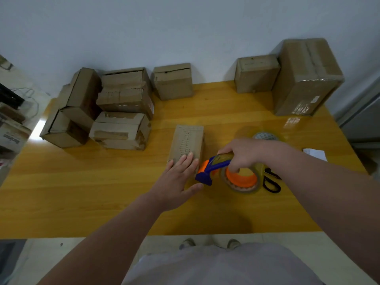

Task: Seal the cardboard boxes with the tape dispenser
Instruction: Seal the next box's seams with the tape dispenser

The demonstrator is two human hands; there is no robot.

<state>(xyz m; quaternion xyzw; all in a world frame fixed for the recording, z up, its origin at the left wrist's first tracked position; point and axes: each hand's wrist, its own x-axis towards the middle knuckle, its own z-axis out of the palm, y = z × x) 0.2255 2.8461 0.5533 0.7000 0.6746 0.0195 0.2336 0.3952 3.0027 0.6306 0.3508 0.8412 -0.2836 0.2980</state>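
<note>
Pressing flat on near end of small cardboard box, mid-surface, with left grip, fingers straight. Clamping tape dispenser in curled right grip, nose just beside box's near edge. No tape on top seam yet. Probably pending too: left pile of boxes.

My yellow wooden table stands against a pale blue-grey wall; light floor shows below its near edge, perhaps a grey cabinet to its right.
</note>
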